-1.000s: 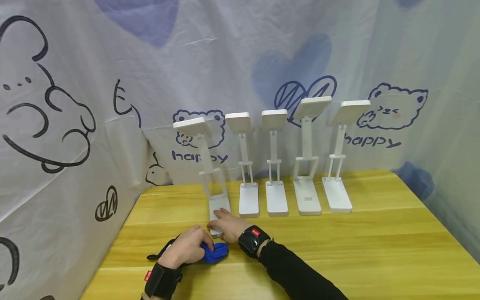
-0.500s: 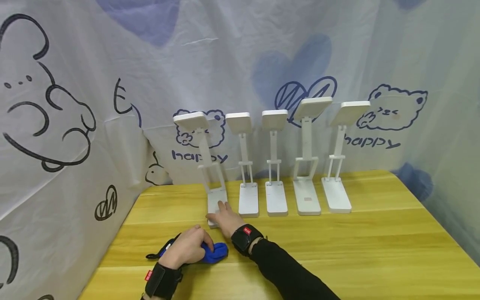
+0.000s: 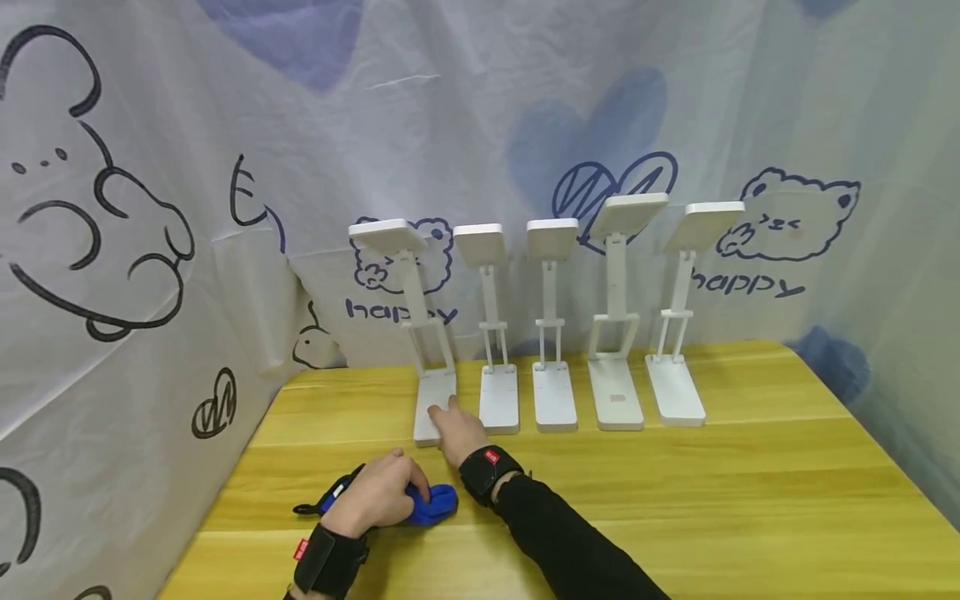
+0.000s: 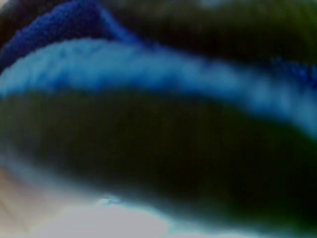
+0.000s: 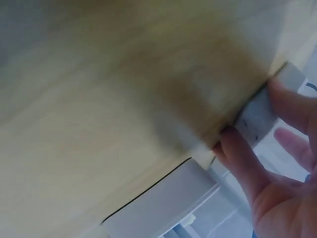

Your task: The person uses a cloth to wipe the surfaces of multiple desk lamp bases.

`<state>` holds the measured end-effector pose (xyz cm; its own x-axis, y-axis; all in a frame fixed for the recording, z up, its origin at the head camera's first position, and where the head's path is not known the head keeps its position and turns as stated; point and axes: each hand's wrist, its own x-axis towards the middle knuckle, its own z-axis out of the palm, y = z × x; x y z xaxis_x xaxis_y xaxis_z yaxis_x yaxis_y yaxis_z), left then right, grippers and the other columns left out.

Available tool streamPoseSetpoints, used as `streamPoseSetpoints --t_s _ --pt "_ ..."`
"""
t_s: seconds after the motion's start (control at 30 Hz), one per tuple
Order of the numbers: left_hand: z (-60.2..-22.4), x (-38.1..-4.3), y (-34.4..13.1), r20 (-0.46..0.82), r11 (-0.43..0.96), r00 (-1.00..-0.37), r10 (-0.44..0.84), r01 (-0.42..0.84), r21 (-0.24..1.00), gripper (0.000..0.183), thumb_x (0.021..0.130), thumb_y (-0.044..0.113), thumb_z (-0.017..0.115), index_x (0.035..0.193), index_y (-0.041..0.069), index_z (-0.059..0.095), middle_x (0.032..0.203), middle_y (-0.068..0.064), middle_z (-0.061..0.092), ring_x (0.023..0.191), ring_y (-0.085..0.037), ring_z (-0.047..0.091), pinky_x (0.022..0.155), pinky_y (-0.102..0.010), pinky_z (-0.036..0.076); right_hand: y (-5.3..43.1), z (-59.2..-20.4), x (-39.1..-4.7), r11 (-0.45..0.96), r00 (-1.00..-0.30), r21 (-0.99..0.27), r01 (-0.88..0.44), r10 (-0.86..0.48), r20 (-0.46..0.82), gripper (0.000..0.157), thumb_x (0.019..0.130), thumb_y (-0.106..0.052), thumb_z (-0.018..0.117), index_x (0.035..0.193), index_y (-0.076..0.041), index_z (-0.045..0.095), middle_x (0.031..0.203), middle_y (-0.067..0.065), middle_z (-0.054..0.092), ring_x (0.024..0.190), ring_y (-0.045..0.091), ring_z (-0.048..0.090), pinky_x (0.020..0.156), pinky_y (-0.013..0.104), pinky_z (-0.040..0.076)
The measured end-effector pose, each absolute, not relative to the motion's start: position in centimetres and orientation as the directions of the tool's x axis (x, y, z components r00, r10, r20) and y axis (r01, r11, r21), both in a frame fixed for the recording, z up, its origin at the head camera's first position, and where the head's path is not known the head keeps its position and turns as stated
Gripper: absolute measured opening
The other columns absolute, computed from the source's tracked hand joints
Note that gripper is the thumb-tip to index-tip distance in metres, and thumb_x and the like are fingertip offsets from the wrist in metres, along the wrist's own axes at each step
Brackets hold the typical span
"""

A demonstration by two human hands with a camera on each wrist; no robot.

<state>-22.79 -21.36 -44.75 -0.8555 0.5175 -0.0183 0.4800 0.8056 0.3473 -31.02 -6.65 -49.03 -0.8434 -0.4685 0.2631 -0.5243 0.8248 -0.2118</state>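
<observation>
In the head view, my right hand (image 3: 458, 432) grips the near end of the leftmost white folding phone stand (image 3: 435, 400). Thumb and fingers lie along the sides of its base; the right wrist view shows fingers (image 5: 242, 163) around the base end (image 5: 260, 116). That stand is upright, its tilted top plate (image 3: 386, 237) raised on a jointed arm. Lower left, my left hand (image 3: 381, 493) rests low on the table with fingers curled on a folded blue cloth (image 3: 432, 505). Blue fabric (image 4: 124, 67) fills part of the blurred left wrist view. A black strap (image 3: 307, 509) lies beyond that hand.
Several more white phone stands stand in a row to the right, among them a close neighbour (image 3: 498, 400), a taller one (image 3: 615, 396) and one at the far end (image 3: 675, 392). A patterned curtain (image 3: 465, 125) hangs behind the wooden table (image 3: 750, 500) and along its left side.
My right hand has pushed the leftmost stand away, toward the back, so its base front now sits nearly level with the others. The left hand and blue cloth have stayed put.
</observation>
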Motion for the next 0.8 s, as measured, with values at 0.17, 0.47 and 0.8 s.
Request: streamPoseSetpoints --t_s 0.17,0.47,0.8 --pt "-44.8 -22.8 -21.3 -0.028 0.811 -0.855 0.518 0.481 0.333 0.039 0.062 -0.009 0.057 0.07 0.025 0.076 0.084 0.008 0.07 0.091 -0.026 0.056 0.08 -0.046 0.05 -6.5 -49.1 -31.1 0.819 -0.849 -0.261 -0.511 -0.434 0.303 0.035 0.082 -0.009 0.07 0.115 -0.009 0.059 0.1 0.017 0.061 0.072 0.025 0.06 0.054 0.032 0.053" --pt "-45.0 -22.7 -20.6 0.004 0.811 -0.844 0.536 0.517 0.272 0.034 0.064 -0.005 0.062 0.07 0.025 0.076 0.078 0.01 0.068 0.076 -0.016 0.05 0.066 -0.035 0.047 -5.4 -48.4 -30.9 0.75 -0.856 -0.413 -0.516 -0.441 0.27 0.049 0.083 -0.015 0.07 0.127 -0.005 0.053 0.107 0.018 0.066 0.088 0.027 0.063 0.072 0.038 0.055" --pt "-46.0 -22.5 -18.5 0.125 0.73 -0.764 0.633 0.642 0.235 0.034 0.062 -0.008 0.064 0.079 0.019 0.078 0.084 0.009 0.072 0.082 -0.016 0.055 0.076 -0.036 0.048 -2.6 -47.7 -32.2 0.752 -0.846 -0.4 -0.524 -0.403 0.349 0.025 0.087 -0.013 0.062 0.11 -0.005 0.068 0.104 0.009 0.07 0.099 0.023 0.061 0.083 0.038 0.052"
